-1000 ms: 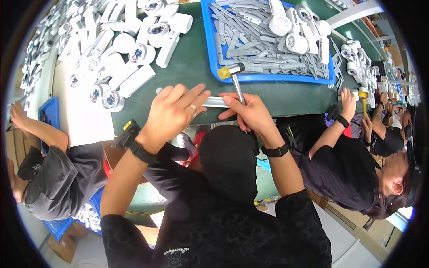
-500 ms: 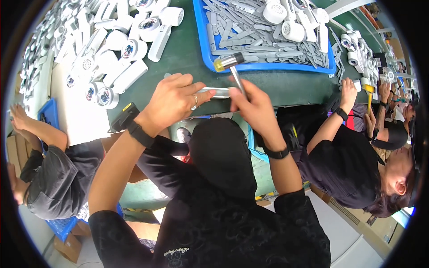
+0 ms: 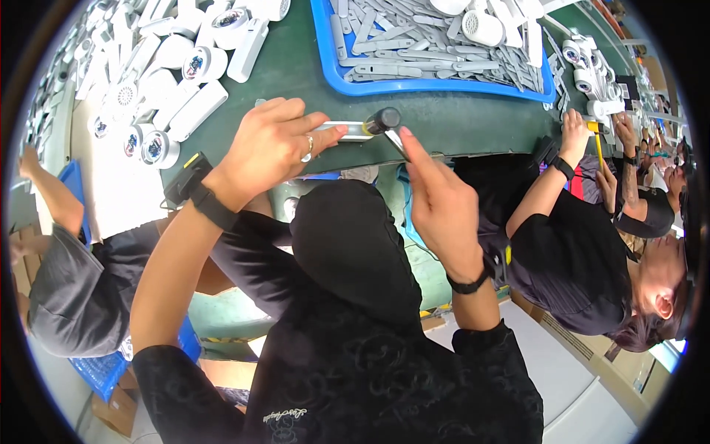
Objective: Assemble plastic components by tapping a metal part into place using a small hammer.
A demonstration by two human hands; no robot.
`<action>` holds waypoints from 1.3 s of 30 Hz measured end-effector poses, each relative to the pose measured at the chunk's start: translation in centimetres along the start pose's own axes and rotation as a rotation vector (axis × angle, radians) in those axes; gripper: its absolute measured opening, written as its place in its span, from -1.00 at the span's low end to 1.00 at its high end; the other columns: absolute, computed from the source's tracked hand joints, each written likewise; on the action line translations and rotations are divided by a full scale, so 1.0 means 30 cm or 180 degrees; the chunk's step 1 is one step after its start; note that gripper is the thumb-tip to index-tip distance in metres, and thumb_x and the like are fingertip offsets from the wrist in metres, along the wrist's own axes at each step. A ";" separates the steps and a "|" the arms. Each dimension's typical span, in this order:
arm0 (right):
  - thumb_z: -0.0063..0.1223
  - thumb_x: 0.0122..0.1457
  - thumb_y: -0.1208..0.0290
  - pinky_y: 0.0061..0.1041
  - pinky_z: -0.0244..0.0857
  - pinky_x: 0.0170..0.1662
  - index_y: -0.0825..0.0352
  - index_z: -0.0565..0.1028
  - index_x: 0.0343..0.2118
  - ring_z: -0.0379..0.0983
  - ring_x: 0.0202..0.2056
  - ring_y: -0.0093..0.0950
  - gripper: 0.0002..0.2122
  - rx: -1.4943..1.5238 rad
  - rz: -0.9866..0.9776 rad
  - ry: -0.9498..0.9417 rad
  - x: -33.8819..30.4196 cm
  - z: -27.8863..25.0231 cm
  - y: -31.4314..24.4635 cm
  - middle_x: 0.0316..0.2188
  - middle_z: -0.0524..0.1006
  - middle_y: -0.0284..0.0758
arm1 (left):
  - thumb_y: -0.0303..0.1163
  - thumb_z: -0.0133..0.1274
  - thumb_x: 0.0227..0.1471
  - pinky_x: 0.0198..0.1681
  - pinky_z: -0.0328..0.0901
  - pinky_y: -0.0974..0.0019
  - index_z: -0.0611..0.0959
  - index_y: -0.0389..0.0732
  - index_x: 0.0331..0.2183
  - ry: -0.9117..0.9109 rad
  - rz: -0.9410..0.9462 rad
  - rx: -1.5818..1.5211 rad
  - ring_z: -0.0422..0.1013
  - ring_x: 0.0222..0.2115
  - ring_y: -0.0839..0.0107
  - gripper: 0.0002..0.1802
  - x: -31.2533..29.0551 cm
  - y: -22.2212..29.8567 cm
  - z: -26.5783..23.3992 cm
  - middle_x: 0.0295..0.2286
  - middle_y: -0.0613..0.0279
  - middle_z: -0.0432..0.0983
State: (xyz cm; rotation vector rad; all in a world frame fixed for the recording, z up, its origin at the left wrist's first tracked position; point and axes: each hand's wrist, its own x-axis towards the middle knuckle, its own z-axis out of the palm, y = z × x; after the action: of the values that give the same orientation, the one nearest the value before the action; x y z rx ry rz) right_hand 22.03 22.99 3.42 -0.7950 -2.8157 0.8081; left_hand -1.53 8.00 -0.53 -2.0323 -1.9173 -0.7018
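Observation:
My left hand presses a flat grey metal piece down on the green table, fingers curled over it, a ring on one finger. My right hand grips the handle of a small hammer, whose black head rests on the right end of the grey piece. Both wrists wear black bands. A blue tray full of similar grey metal strips lies just beyond the hammer.
Many white cylindrical and oblong parts are heaped on the table at the left. A person in black works to my right, holding a yellow-handled tool. Another person sits at my left. More white parts lie at far right.
The hammer has come down from a raised position over the tray edge onto the grey piece. My left hand has stayed on the piece; the view has shifted closer to the table.

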 end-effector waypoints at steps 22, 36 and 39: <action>0.11 0.33 0.52 -0.22 0.36 -0.43 0.01 0.44 0.34 0.50 -0.51 -0.14 -0.48 -0.0445 -0.0451 0.0323 0.004 -0.001 -0.100 -0.50 0.52 -0.20 | -0.15 0.51 -0.28 -0.06 0.38 0.23 0.86 -0.01 -0.24 -0.0034 -0.1443 -0.0023 0.36 -0.18 0.25 -0.55 -0.098 0.022 -0.056 0.03 0.49 0.57; 0.12 0.22 0.55 -0.17 0.33 -0.50 0.00 0.43 0.34 0.44 -0.59 -0.14 -0.41 -0.0375 -0.0879 0.0279 0.054 0.115 -0.117 -0.56 0.44 -0.26 | -0.18 0.51 -0.27 -0.15 0.35 0.19 0.87 -0.01 -0.33 0.0224 -0.1409 -0.0003 0.35 -0.22 0.28 -0.66 -0.110 0.014 -0.009 -0.26 0.54 0.62; 0.11 0.27 0.49 -0.16 0.34 -0.50 0.01 0.43 0.33 0.46 -0.58 -0.12 -0.46 -0.0421 -0.0929 0.0414 0.039 0.043 -0.153 -0.56 0.46 -0.23 | -0.18 0.51 -0.27 -0.16 0.36 0.19 0.87 -0.01 -0.33 0.0234 -0.1423 0.0025 0.36 -0.23 0.28 -0.66 -0.127 0.011 -0.011 -0.27 0.54 0.61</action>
State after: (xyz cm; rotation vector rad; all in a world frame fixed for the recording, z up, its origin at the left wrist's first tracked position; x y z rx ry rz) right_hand 18.63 19.67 4.67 -0.4170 -2.7969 0.5111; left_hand -1.31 4.54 -2.14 -1.5550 -2.3478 -0.8487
